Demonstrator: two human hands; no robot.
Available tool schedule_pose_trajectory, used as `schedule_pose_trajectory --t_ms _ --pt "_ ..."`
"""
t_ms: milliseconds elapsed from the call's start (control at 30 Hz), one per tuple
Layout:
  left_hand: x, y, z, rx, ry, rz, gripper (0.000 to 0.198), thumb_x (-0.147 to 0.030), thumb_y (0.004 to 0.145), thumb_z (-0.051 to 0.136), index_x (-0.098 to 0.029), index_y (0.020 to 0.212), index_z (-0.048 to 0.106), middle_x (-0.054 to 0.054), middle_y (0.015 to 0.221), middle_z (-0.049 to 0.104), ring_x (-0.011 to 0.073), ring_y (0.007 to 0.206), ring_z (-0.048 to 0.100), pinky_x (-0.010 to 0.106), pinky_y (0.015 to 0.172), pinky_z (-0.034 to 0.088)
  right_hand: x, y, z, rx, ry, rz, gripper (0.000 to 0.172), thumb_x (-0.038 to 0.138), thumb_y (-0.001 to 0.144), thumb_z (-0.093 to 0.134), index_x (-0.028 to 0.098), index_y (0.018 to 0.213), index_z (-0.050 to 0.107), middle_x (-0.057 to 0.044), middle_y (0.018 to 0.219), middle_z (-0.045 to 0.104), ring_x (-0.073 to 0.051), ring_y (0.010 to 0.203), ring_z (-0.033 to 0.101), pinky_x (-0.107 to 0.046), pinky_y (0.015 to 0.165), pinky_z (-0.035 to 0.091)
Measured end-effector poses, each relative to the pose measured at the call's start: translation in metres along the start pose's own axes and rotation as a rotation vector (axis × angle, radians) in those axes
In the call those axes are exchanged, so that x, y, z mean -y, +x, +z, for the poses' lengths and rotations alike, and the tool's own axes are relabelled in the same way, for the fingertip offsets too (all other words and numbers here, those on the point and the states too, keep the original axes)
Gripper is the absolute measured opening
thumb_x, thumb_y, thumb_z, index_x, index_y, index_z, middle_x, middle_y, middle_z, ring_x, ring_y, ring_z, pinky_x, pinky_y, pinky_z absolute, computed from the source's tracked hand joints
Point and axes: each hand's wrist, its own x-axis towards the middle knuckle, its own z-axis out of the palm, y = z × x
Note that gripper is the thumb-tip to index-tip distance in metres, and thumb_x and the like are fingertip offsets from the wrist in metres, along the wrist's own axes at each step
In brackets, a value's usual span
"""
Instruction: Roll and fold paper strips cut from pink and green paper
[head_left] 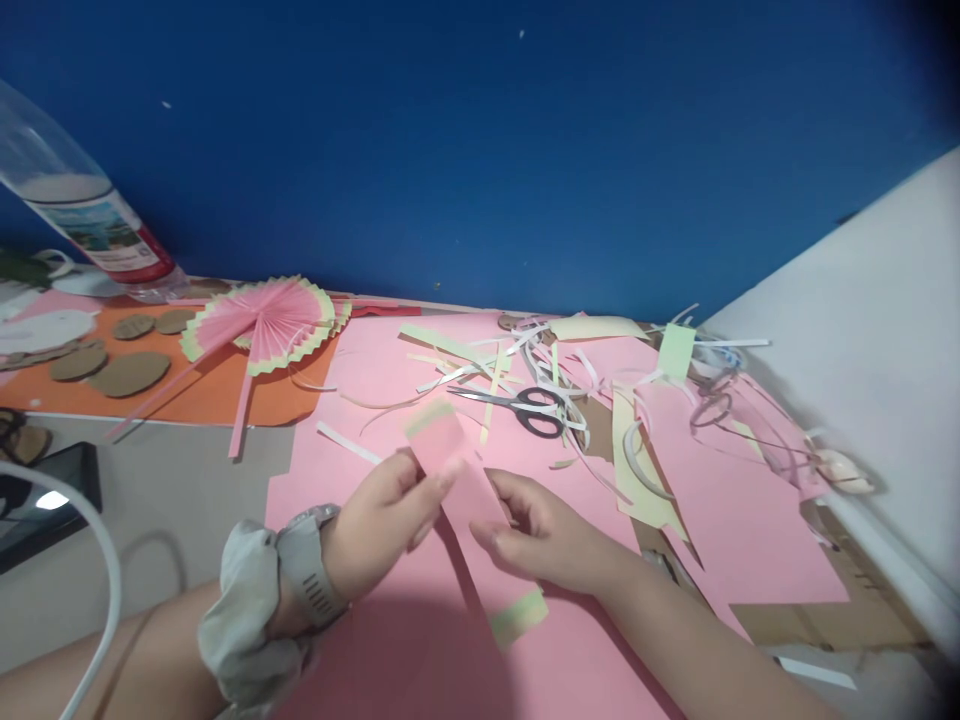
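Observation:
A long pink paper strip with pale green ends slants across the middle, held in the air by both hands. My left hand, with a watch and a grey-green scrunchie at the wrist, pinches its upper part between thumb and fingers. Lower down, my right hand grips the strip's right edge, thumb on top and fingers curled behind. Under the hands lies large pink paper. Just beyond them, black-handled scissors rest among thin paper scraps.
A pleated pink and green paper fan lies on orange paper at the left, near brown cardboard discs. A plastic bottle stands behind. A white cable crosses the lower left. More pink sheets cover the right, before a blue wall.

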Motion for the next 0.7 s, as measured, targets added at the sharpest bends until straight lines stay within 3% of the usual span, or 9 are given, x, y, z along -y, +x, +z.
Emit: schedule_pose_trajectory --t_ms 133,233,333,433,533,700 --pt "-0.002 -0.001 0.004 0.047 0.058 -0.028 0.041 -0.042 0.083 0.058 -0.016 0.053 0.049 -0.005 0.036 0.041 0.0072 0.032 0.04 0.021 0.038 0.032 0.004 0.001 0.0 -0.072 0.007 -0.093 0.019 0.031 0.085 0.054 0.017 0.097 0.058 -0.002 0.082 0.057 -0.016 0.078 0.054 -0.03 0.074 0.046" --pt "-0.004 -0.001 0.004 -0.045 0.04 -0.012 0.051 -0.048 0.087 0.048 -0.019 0.047 0.039 -0.005 0.035 0.038 0.0087 0.03 0.042 0.022 0.037 0.036 0.006 0.0 -0.001 -0.056 -0.001 -0.07 0.02 0.032 0.082 0.058 0.018 0.097 0.057 -0.003 0.085 0.059 -0.018 0.083 0.056 -0.033 0.078 0.047" --pt "-0.004 0.0 0.001 -0.184 0.008 0.044 0.05 -0.05 0.09 0.041 -0.019 0.05 0.04 -0.004 0.039 0.041 0.01 0.034 0.046 0.023 0.038 0.038 0.007 0.0 -0.001 0.003 0.017 -0.049 0.021 0.031 0.079 0.063 0.018 0.093 0.056 -0.003 0.087 0.062 -0.018 0.081 0.059 -0.033 0.078 0.048" --pt "-0.003 -0.001 -0.002 -0.289 -0.024 0.098 0.049 -0.048 0.091 0.04 -0.019 0.052 0.039 -0.005 0.041 0.041 0.0086 0.035 0.044 0.023 0.038 0.036 0.003 0.004 0.002 -0.03 0.184 -0.025 0.021 0.032 0.083 0.06 0.019 0.095 0.049 -0.001 0.079 0.064 -0.015 0.067 0.063 -0.033 0.069 0.052" --pt "-0.002 -0.002 -0.003 -0.321 -0.058 0.121 0.048 -0.046 0.09 0.046 -0.019 0.051 0.037 -0.006 0.041 0.034 0.0065 0.034 0.036 0.021 0.034 0.03 -0.002 0.008 0.004 -0.187 0.335 -0.074 0.022 0.035 0.085 0.058 0.022 0.091 0.04 0.004 0.06 0.063 -0.013 0.05 0.06 -0.029 0.053 0.052" --pt "-0.003 -0.002 -0.002 -0.382 -0.136 0.152 0.044 -0.043 0.085 0.056 -0.019 0.055 0.034 -0.009 0.045 0.025 0.0037 0.037 0.028 0.017 0.034 0.024 -0.004 0.01 -0.001 -0.38 0.32 -0.16 0.025 0.032 0.085 0.059 0.022 0.079 0.038 0.011 0.044 0.053 -0.005 0.032 0.041 -0.018 0.04 0.042"
